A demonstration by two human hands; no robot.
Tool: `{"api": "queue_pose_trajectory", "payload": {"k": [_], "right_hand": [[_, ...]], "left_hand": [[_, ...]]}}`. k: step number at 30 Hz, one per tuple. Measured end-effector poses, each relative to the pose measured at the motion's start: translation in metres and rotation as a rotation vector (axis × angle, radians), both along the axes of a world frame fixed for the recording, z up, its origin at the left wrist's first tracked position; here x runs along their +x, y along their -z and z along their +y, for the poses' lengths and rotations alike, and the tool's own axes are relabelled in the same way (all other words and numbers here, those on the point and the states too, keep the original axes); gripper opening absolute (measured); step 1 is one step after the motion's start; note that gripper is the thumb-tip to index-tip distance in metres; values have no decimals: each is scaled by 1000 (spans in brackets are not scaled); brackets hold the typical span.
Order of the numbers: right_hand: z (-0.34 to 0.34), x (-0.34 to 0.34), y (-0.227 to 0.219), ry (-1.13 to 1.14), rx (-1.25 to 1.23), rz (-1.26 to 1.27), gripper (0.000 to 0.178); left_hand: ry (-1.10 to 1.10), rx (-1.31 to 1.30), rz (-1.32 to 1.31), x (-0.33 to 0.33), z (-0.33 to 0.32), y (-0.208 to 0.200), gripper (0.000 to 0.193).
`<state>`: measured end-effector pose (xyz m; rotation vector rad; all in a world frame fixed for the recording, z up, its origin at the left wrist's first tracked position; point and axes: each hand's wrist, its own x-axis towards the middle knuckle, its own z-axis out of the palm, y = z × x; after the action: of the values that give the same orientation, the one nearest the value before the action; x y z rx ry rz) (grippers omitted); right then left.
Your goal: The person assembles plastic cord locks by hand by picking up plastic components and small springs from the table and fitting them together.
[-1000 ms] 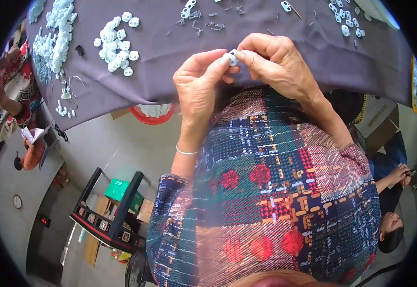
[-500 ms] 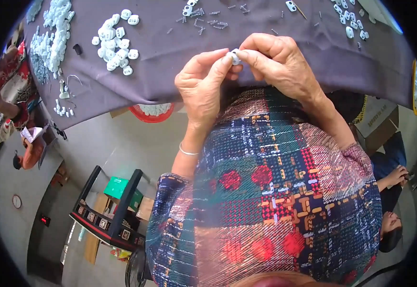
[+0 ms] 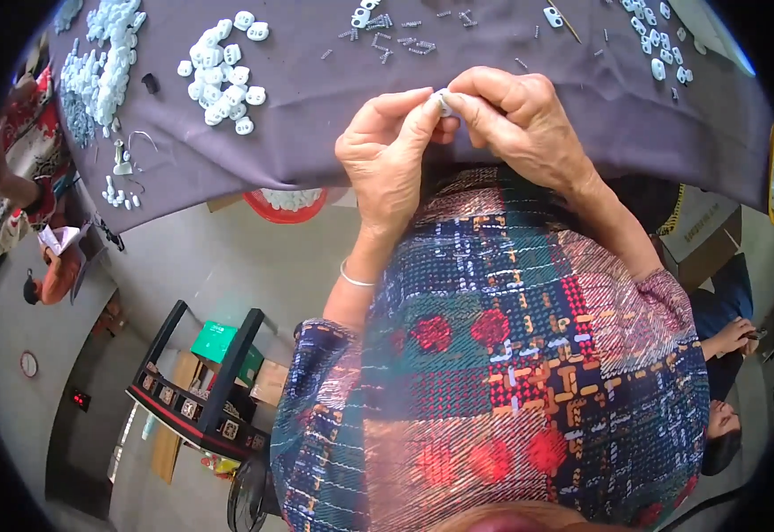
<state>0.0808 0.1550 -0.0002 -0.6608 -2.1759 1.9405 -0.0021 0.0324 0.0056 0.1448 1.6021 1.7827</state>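
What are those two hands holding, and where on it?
A small white plastic piece, pinched at its edges between left hand and right hand fingertips.

purple-grey cloth (image 3: 316, 124), white plastic pieces (image 3: 223, 75), multicoloured plaid garment (image 3: 511, 372).

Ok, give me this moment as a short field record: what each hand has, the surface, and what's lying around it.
left hand: pinches small white piece with fingertips
right hand: pinches the same piece from the other side
surface: table under purple-grey cloth
left of the hands: cluster of white plastic pieces
above the hands: scattered small metal springs
far right: more white pieces
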Motion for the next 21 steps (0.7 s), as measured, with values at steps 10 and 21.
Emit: {"api": "queue_pose_trajectory", "payload": {"k": [10,21], "right_hand": [[-7,-3,-9,5,571,56,23],[-13,1,-10,33,761,45,30]], "left_hand": [[-31,69,-297,-13,-1,-4,12],[-15,128,-367,-8,-3,-4,14]]}}
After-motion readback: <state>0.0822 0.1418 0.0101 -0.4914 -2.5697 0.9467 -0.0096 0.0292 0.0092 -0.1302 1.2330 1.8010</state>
